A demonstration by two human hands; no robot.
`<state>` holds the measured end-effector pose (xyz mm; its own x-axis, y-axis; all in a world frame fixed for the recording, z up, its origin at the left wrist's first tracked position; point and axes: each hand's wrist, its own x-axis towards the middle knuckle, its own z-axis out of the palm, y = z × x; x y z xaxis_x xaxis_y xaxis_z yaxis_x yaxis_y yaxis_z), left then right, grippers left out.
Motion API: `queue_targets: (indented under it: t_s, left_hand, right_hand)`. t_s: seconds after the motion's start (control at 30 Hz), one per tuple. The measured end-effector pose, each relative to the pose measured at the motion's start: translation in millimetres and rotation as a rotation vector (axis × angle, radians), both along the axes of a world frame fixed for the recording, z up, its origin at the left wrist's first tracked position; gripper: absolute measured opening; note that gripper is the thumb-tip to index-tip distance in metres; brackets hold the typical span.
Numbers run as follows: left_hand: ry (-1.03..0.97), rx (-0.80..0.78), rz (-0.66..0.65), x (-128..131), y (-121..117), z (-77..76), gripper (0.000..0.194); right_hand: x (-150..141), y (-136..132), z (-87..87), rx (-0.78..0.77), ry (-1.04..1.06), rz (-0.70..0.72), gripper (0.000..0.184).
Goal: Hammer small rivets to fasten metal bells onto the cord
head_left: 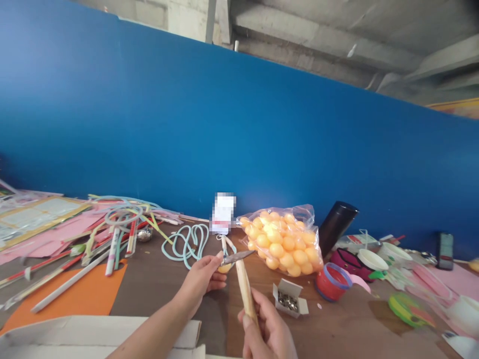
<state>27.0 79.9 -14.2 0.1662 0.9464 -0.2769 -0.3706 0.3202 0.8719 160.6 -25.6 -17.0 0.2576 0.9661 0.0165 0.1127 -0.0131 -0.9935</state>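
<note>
My right hand [266, 326] is closed round the wooden handle of a small hammer [243, 281], whose metal head [236, 257] points left just above my left hand. My left hand [202, 281] pinches an orange ball [224, 268] against the brown table, right under the hammer head. A clear bag of orange balls [282, 242] lies just behind to the right. A small open box of metal tacks [288, 298] sits beside my right hand.
Light-green cords [186, 243], coloured sticks and hoops [119, 224] and pink and orange paper [86, 294] cover the left. A red tape roll [332, 282], black cylinder [337, 225], cups and a phone [445, 251] lie right. A blue wall [239, 129] stands behind; cardboard [75, 334] lies near me.
</note>
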Motion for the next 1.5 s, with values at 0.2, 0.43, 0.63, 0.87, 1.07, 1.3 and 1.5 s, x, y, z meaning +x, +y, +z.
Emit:
queue_targets:
  t_s: [0.2,0.43,0.63,0.87,1.07,1.3,1.5]
  left_hand:
    - [0.027,-0.012,0.005,-0.3,-0.1,1.4,0.039]
    - [0.042,-0.002,0.013,-0.6,-0.2,0.7,0.039]
    - [0.049,0.011,0.01,-1.4,1.3,-4.6,0.039]
    - [0.074,-0.019,-0.002,-0.2,1.1,-1.0,0.041]
    - [0.082,-0.019,-0.011,-0.2,0.4,0.4,0.042]
    - [0.071,-0.013,-0.015,-0.5,-0.5,1.2,0.04]
    - [0.066,-0.015,-0.013,0.2,0.7,0.2,0.04]
  right_hand:
    - [-0.3,-0.6,0.7,0.01,-0.068,0.026,0.051]
    - [0.1,-2.1,-2.7,0.064,-0.102,-0.015,0.056]
    - [1.8,-1.3,-5.4,0.099,-0.165,-0.026,0.054]
    - [2.0,-0.6,-4.1,0.08,-0.158,-0.02,0.054]
    - [-0.4,0.4,-1.5,0.034,-0.099,-0.027,0.054]
    - [1.7,0.1,0.5,-0.005,-0.087,-0.004,0.055]
    - [2.6,1.3,0.6,-0.018,-0.038,0.012,0.055]
